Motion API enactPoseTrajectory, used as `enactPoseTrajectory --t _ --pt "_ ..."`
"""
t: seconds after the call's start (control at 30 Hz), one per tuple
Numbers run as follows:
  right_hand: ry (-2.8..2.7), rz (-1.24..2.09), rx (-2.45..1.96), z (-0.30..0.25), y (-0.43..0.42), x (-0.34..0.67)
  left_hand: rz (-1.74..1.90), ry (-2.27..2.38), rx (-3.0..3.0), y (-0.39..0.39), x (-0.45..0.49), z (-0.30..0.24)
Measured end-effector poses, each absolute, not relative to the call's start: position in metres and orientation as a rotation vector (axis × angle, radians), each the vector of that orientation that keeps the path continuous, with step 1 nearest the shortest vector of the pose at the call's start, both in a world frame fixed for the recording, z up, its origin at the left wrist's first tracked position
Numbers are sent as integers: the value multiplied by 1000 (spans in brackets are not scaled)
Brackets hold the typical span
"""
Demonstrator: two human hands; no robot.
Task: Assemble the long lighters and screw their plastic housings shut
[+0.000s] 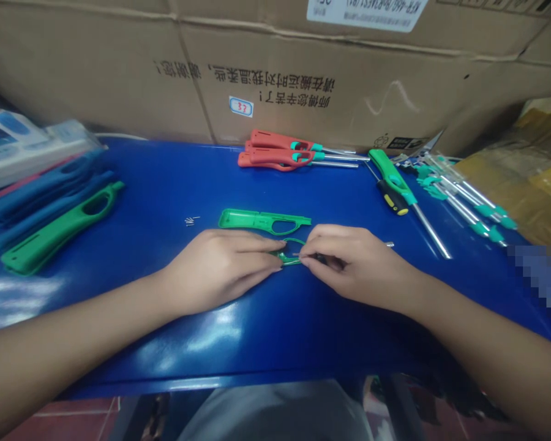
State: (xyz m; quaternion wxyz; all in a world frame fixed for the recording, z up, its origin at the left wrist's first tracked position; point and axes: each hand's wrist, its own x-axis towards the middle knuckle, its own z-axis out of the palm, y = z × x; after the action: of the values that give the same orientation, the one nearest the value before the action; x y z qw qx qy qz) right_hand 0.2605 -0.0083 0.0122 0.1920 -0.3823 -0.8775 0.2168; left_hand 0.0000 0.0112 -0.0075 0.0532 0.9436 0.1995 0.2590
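My left hand [223, 260] lies over a green lighter shell half [290, 262] and holds it down on the table with closed fingers. Most of that shell is hidden; its finger loop shows between my hands. At the loop, my right hand [362, 257] pinches thumb and fingers together on a small part I cannot make out. Something dark shows under its fingers, and a short metal tube end [389, 245] sticks out beyond it. Just behind my hands lies another green shell half [264, 222], hollow side up. Several small screws [191, 221] are scattered to its left.
Orange lighters [278, 151] are stacked at the back. A green lighter [395, 177] and a screwdriver [392, 195] lie at the right, beside metal tubes with teal parts [463, 202]. Blue shells [46, 190] and a green shell [64, 229] lie left. A cardboard box [119, 79] borders the table.
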Motion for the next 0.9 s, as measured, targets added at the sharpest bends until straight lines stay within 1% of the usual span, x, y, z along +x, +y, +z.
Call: enactPoseTrajectory --t 0.2,0.33,0.5,0.77,0.9 --pt "-2479 584 -1107 12 -9 261 727 636 2776 13 4 -6" --pt "-2449 591 -1072 11 -8 261 770 635 2677 12 6 -8" --pt "-2450 601 -1076 11 -7 261 827 756 2518 6 10 -7" --pt "-2454 594 -1115 10 -8 260 875 811 2478 3 12 -6" --pt "-2452 579 -1110 9 -8 261 806 805 2522 2 12 -6"
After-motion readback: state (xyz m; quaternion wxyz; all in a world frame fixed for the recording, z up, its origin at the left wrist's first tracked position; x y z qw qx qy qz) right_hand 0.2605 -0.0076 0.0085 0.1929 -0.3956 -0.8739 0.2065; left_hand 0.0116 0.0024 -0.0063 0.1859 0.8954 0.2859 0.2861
